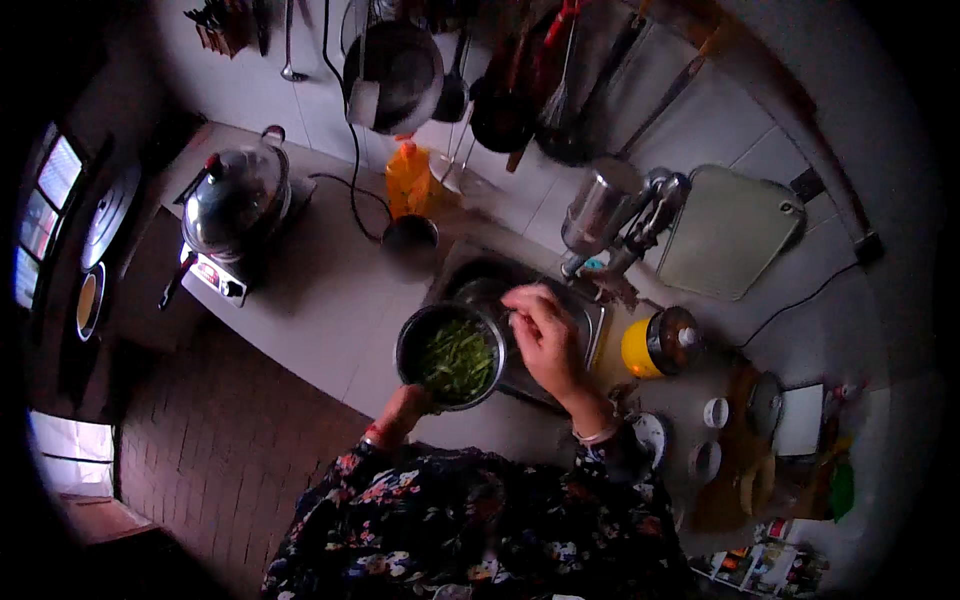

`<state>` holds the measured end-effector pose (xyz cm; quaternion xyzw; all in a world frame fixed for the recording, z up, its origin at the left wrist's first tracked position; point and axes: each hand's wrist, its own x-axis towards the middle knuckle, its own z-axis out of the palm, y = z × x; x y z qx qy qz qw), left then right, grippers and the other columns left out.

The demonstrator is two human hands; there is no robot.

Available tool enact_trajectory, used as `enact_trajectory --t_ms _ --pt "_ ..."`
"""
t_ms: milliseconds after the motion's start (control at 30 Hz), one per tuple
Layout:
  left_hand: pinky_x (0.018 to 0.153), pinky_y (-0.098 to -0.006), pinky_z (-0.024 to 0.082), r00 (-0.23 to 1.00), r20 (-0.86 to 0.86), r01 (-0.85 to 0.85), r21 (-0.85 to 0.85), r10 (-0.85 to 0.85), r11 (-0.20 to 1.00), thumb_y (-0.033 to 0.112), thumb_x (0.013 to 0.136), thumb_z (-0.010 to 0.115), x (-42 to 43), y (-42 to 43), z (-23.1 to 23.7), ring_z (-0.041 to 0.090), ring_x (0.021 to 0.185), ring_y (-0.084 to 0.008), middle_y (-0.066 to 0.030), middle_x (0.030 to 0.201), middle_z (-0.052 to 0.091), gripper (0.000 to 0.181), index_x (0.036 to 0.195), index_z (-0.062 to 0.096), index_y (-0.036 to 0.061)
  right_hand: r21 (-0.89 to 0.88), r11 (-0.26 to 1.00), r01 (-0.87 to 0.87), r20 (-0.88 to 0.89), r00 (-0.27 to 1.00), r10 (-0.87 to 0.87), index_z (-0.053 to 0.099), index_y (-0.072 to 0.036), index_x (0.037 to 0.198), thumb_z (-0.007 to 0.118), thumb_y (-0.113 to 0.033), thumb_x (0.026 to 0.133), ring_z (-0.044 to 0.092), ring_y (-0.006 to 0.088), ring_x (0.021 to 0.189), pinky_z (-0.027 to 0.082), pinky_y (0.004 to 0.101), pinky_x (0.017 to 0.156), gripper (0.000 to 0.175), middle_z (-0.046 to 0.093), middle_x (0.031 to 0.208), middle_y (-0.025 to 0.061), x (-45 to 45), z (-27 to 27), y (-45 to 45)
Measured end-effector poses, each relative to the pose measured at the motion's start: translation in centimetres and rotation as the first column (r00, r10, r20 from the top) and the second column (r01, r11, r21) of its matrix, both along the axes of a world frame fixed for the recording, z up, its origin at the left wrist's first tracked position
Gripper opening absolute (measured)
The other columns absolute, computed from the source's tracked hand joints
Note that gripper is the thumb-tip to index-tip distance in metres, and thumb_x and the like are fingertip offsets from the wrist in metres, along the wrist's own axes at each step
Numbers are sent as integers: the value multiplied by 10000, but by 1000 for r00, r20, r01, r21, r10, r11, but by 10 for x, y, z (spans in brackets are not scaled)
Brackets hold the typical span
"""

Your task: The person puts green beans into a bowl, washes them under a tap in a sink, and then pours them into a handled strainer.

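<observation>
My left hand (404,410) grips the near rim of a round metal bowl (404,375), tilted towards me at the front edge of the sink. Cut green vegetables (459,361) fill much of it. To the bowl's right, my right hand (546,334) is raised over the sink (592,330). Its fingers are bent, and whether anything is between them is too blurred to tell. The hand and the bowl hide part of the basin. A metal faucet (622,244) rises behind the sink.
On the left, a lidded wok (236,199) sits on an electric cooker (214,279). A dark cup (409,238) and an orange bottle (408,180) stand behind the bowl. A cutting board (727,232) leans at the back right, near a yellow container (643,349). Pans (397,75) hang above.
</observation>
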<state>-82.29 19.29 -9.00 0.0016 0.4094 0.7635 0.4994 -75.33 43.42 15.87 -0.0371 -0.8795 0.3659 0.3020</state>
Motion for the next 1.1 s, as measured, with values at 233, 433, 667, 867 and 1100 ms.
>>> enact_trajectory --t_ms 233,433,667,867,1100 --pt "631 -324 510 949 -240 -235 -99 206 967 68 860 516 -28 -77 -11 621 733 -204 -117 784 646 159 806 624 -35 -465 877 -122 -263 965 -5 520 -29 1168 577 -50 854 609 179 877 539 286 695 320 549 1167 106 -185 51 9" --pt "612 -305 502 731 -683 -241 -260 -1 935 4 827 499 -46 -116 -18 600 709 -163 -106 745 623 143 723 587 -40 -746 665 26 -215 937 -277 449 9 1285 559 -51 804 541 237 1046 527 332 749 497 468 1283 151 -307 92 69" --pt "719 -349 500 852 -454 -278 30 261 960 267 928 491 -47 -134 -21 579 847 -193 -88 933 583 282 1007 558 4 -358 756 548 -330 683 -651 408 30 1279 533 -61 717 406 367 1252 290 364 1085 582 379 1378 251 -354 78 108" --pt "648 -311 496 916 -221 -363 -103 334 926 183 880 501 -51 -134 -2 586 711 -219 -90 879 595 247 996 546 -30 -151 740 655 -215 709 -671 342 44 1292 593 -64 778 394 418 1223 307 450 1071 582 364 1318 273 -350 75 77" --pt "683 -350 491 565 -812 -202 -305 -143 931 148 842 520 -67 -133 31 587 716 -223 -103 805 577 169 831 554 -17 -177 843 508 -456 717 -528 433 -45 1222 626 -27 736 482 308 995 426 402 887 524 476 1093 165 -345 53 84"
